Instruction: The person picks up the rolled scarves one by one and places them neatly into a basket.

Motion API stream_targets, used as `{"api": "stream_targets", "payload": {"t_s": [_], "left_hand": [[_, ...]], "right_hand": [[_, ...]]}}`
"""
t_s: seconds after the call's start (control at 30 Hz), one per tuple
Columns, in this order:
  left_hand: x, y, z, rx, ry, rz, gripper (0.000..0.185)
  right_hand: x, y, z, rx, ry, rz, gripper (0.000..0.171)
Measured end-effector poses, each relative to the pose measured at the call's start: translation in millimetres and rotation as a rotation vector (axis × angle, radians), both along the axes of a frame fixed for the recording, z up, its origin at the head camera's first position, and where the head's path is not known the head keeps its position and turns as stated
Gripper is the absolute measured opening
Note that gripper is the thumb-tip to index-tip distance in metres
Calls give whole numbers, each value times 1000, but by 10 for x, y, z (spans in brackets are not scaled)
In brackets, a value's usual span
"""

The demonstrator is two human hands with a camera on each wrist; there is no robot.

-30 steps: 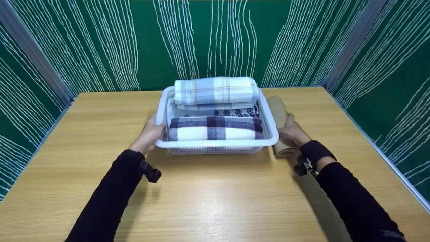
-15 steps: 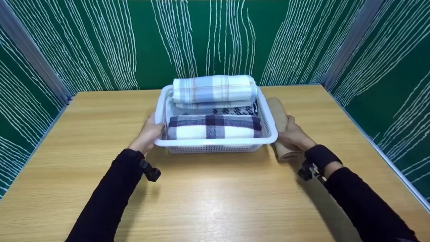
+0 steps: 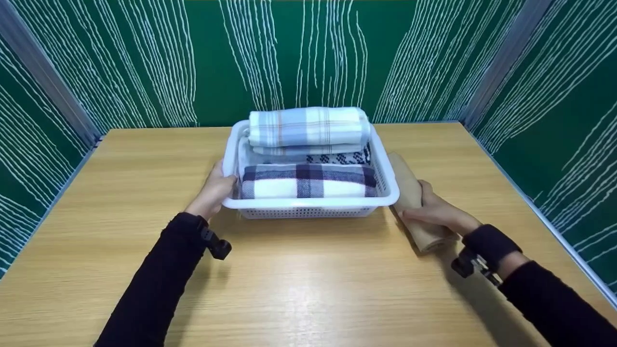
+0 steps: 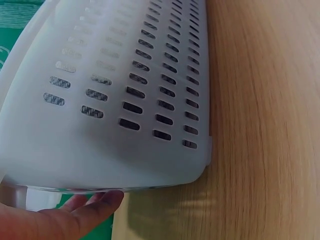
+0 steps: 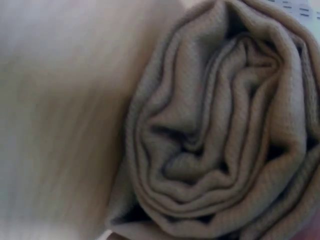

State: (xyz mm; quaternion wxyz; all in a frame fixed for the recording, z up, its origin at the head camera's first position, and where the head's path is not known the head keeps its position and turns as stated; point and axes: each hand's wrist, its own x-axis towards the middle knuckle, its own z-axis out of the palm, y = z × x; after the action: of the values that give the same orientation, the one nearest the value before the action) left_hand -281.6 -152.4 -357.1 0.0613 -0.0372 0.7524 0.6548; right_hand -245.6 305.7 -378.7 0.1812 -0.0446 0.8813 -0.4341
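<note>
A person in black sleeves works at a wooden table [image 3: 120, 193] walled by green panels with white streaks.

On the left, the left hand [image 3: 213, 191] grips the near left corner of a white slotted plastic basket [image 3: 308, 206]. The thumb is hooked over the rim and the remaining fingers are tucked under its lip, which looks like a way of bracing the basket so it does not slide. The left wrist view shows the basket's slotted side wall [image 4: 125, 90] standing flat on the wood, with fingertips [image 4: 95, 205] pressed together just under its lower edge.

In the middle, the basket holds rolled towels packed side by side, their lengths running left to right. A dark purple and white plaid towel [image 3: 308, 181] lies nearest the person. Behind it a black and white patterned towel [image 3: 337, 158] shows only as a strip. A pale blue plaid towel [image 3: 308, 127] sits on top at the back, rising above the rim.

On the right, a rolled tan towel [image 3: 414, 202] lies on the table outside the basket, just beside its right wall, running front to back. The right hand [image 3: 436, 212] wraps over the roll near its near end, fingers curled around it and close together; such a grip would keep the roll from loosening. The right wrist view shows the roll's spiral end [image 5: 225, 130] up close, its layers tight; no fingers show there.
</note>
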Motion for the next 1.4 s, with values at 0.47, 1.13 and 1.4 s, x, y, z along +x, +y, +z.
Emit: {"api": "stream_targets", "payload": {"t_s": [0.47, 1.13, 1.4], "left_hand": [[-8, 5, 9, -25, 15, 14, 66], [3, 8, -9, -27, 32, 16, 63], [0, 9, -2, -16, 20, 21, 64]], "right_hand": [[194, 83, 68, 103, -44, 77, 106], [247, 118, 201, 317, -117, 144, 96], [249, 161, 225, 366, -160, 149, 97]]}}
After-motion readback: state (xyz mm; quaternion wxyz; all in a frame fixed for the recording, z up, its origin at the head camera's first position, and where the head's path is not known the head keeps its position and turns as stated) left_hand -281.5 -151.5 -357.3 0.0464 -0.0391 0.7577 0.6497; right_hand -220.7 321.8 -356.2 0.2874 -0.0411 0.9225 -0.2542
